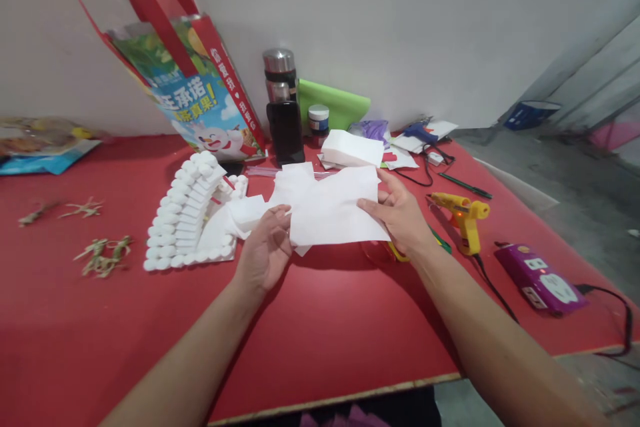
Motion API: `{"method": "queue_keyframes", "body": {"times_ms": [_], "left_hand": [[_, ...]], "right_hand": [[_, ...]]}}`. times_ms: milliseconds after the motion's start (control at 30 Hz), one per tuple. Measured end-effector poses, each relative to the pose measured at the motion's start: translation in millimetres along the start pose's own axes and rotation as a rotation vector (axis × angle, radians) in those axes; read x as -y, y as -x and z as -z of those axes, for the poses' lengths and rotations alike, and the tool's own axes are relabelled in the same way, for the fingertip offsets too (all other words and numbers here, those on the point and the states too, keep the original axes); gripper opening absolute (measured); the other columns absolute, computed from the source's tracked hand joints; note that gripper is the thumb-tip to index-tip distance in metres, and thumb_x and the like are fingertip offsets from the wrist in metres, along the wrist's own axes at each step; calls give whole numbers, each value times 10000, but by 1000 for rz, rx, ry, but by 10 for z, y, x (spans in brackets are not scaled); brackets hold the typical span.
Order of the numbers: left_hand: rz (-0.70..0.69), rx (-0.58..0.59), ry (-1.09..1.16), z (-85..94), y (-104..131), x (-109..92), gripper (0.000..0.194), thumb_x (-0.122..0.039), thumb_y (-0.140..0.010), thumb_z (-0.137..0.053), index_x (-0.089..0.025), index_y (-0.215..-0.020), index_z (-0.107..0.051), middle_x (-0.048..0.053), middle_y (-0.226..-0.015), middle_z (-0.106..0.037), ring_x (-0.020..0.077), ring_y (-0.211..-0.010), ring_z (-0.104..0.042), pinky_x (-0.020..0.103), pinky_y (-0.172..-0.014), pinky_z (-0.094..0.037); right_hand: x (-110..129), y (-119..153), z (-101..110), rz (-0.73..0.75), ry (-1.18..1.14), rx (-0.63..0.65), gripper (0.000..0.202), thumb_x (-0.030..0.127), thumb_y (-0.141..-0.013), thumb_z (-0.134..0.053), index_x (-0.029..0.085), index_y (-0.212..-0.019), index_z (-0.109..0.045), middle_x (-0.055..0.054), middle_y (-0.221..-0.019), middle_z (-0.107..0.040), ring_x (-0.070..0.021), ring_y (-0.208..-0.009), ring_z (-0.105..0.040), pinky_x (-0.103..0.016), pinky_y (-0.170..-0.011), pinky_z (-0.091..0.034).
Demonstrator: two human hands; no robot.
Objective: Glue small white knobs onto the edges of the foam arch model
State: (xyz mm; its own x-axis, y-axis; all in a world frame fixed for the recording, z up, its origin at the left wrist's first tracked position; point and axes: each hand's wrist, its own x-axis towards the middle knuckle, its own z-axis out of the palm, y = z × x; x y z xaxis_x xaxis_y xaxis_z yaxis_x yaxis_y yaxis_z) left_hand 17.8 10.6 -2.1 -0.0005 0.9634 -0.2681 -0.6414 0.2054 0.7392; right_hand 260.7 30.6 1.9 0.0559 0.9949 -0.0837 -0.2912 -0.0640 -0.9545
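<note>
A white sheet of paper (340, 210) is held up over the table in front of me. My right hand (403, 213) pinches its right side, thumb on top and fingers behind. At the left edge, the curled fingers of my left hand (267, 240) close on the paper. Other white paper pieces (295, 177) show just behind the sheet. To the left of my left hand stands a white model (185, 220) built of rounded white pieces, with a stepped, curved row inside. Partly hidden by my right hand are yellow and green items (399, 252).
On the right lie a yellow glue gun (463, 213), a purple power strip (540, 280) with cords, and a pen (465, 185). A shopping bag (200, 100), a black bottle (285, 130) and a jar (319, 119) line the wall. Knotted twine pieces (105, 255) lie left.
</note>
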Motion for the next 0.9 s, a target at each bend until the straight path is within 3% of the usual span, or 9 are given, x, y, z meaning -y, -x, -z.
{"method": "queue_keyframes", "body": {"times_ms": [67, 133, 200, 267, 367, 467, 567, 733, 900], "left_hand": [[-30, 1, -118, -19, 5, 24, 473, -252, -768, -888, -240, -1216, -736, -14, -860, -735, 107, -714, -685, 201, -640, -581], [-78, 25, -241, -3, -5, 58, 636, -257, -713, -943, -280, -1311, -727, -26, -851, -734, 109, -735, -679, 206, -676, -572], [-132, 46, -379, 43, -25, 92, 537, -283, -678, -965, -239, -1188, -804, 9, -880, -757, 132, -780, -680, 237, -718, -572], [-180, 45, -515, 92, -42, 114, 360, -336, -694, -955, -206, -1014, -855, 53, -940, -786, 159, -816, -677, 273, -738, -569], [-252, 30, -625, 121, -41, 116, 277, -344, -739, -922, -223, -985, -878, 66, -990, -795, 184, -861, -672, 308, -760, -567], [-353, 16, -648, 95, -18, 93, 325, -289, -742, -915, -251, -1063, -881, 55, -1029, -792, 192, -921, -669, 322, -802, -573], [-420, 1, -672, 65, 8, 72, 347, -263, -753, -911, -261, -1098, -875, 54, -1067, -793, 202, -986, -679, 339, -856, -584], [-463, -51, -674, 66, 18, 69, 201, -283, -806, -872, -287, -1007, -888, 49, -1107, -801, 224, -1085, -702, 375, -968, -587], [-518, -41, -669, 99, 4, 78, 253, -255, -774, -891, -321, -1018, -886, 18, -1057, -760, 177, -971, -660, 325, -861, -559]], "right_hand": [[0, -4, 34, 26, 66, 48, 1179, 347, -691, -972, 306, -1681, -332, -25, -981, -821, -308, -952, -792, -510, -892, -647], [-6, 0, 48, 47, 134, 110, 1117, 364, -737, -938, 340, -1687, -350, -21, -990, -812, -287, -921, -773, -479, -841, -645], [-10, -2, 62, 87, 224, 138, 883, 370, -769, -899, 333, -1578, -547, -18, -988, -806, -259, -879, -745, -439, -800, -625], [-6, -13, 82, 131, 349, 123, 537, 385, -782, -870, 270, -1298, -774, -23, -945, -796, -228, -820, -703, -397, -764, -584], [15, -31, 121, 179, 511, 89, 263, 408, -786, -852, 225, -976, -852, -24, -860, -769, -188, -745, -630, -357, -724, -517], [49, -38, 152, 177, 552, 107, 272, 402, -782, -855, 237, -998, -857, -13, -829, -757, -177, -717, -603, -347, -707, -496], [82, -35, 173, 167, 551, 135, 272, 382, -788, -858, 251, -1027, -862, -39, -962, -809, -203, -802, -663, -371, -758, -532], [111, -28, 183, 180, 540, 203, 240, 351, -808, -858, 293, -1040, -879, -47, -1108, -844, -255, -1010, -743, -436, -933, -580], [113, -29, 192, 186, 536, 207, 233, 356, -805, -866, 294, -1028, -883, -46, -1075, -851, -257, -997, -756, -438, -928, -594]]}}
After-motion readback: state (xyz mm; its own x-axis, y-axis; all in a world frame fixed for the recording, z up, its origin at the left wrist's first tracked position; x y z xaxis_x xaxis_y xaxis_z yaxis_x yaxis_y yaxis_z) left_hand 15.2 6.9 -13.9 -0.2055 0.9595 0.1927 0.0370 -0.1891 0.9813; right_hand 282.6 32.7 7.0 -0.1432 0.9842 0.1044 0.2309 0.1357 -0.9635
